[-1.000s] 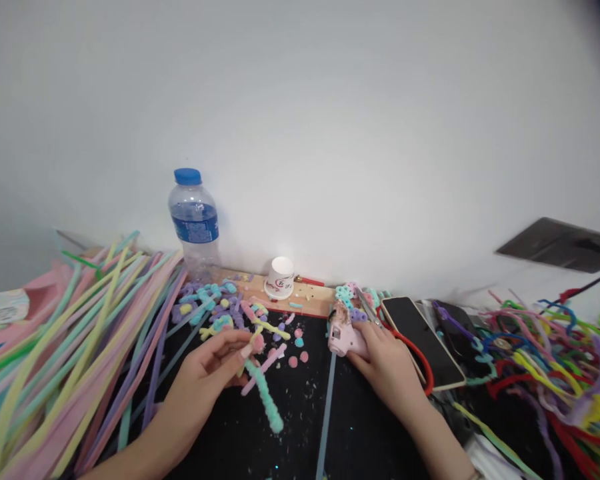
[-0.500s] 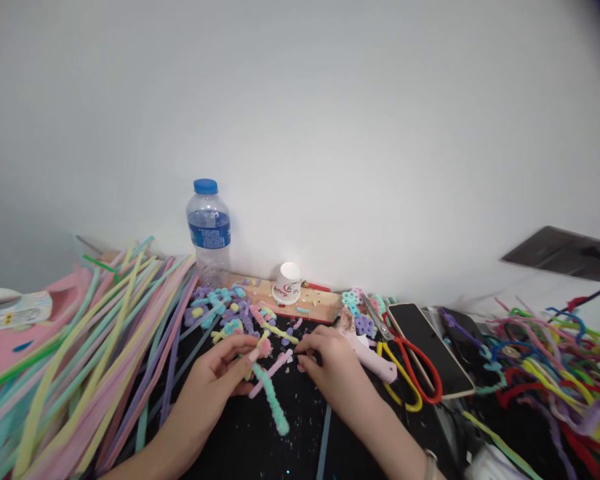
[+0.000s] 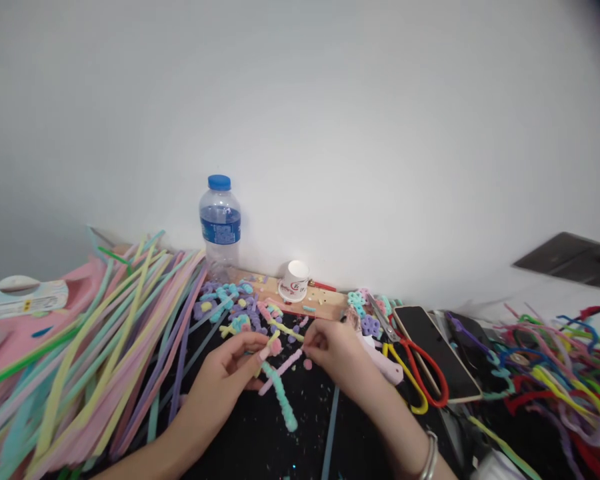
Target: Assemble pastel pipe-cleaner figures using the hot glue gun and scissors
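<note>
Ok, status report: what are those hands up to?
Left hand: holding teal stem, pink pompom at thumb. Right hand: at lilac strip end, grip hidden. Glue gun, scissors close by right wrist.

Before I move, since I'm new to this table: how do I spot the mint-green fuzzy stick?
From the blue-capped bottle by the wall, come down to the left hand. There, the mint-green fuzzy stick slants down and right over the black surface. It looks thicker than the lilac stick beside it, which slants up toward the right hand.
</note>
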The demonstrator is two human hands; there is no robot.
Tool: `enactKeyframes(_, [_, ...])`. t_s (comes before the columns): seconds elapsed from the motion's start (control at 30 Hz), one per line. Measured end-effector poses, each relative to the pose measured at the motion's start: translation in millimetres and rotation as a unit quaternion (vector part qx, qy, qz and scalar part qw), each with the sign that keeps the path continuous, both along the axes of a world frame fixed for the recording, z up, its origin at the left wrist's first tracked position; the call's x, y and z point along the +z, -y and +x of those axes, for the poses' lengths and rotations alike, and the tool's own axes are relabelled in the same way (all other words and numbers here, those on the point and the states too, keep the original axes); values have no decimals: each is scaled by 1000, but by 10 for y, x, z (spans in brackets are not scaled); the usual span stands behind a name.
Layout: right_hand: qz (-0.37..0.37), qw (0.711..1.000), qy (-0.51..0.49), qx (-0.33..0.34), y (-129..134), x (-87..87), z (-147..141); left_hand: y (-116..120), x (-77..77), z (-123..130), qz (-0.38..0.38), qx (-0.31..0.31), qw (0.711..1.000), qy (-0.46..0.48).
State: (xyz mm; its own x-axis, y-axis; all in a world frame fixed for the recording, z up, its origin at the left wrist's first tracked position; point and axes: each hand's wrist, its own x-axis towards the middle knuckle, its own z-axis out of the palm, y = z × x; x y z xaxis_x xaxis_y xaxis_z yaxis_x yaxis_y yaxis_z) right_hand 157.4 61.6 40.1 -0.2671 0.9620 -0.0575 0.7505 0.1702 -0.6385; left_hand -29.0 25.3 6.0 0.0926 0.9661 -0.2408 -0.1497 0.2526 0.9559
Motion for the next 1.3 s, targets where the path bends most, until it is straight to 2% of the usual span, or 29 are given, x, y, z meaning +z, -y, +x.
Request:
enactKeyframes(0.1, [-6, 998, -51, -25, -53, 218, 125, 8, -24, 7, -2, -11, 1000, -5])
enactKeyframes(0.2, [-43, 991, -123, -7, -59, 319, 183, 17, -25, 17, -15, -19, 1000, -12])
enactKeyframes(0.37, [-143, 966, -208, 51, -43, 225, 163, 7, 1, 33, -17, -36, 999, -21])
enactKeyframes(0.47, [-170, 957, -228, 64, -42, 188, 143, 3, 6, 40, -12, -43, 998, -32])
enactKeyframes(0.7, [-161, 962, -203, 90, -56, 179, 142, 40, 6, 37, 8, -45, 998, -45])
enactKeyframes(1.0, [-179, 947, -255, 79, -59, 176, 110, 30, 11, 42, 14, -42, 997, -56])
enactKeyframes(1.17, [-170, 955, -221, 102, -77, 169, 141, 50, 17, 35, 20, -45, 997, -61])
enactKeyframes(1.3, [-168, 957, -216, 93, -83, 148, 141, 48, 17, 36, 15, -40, 997, -70])
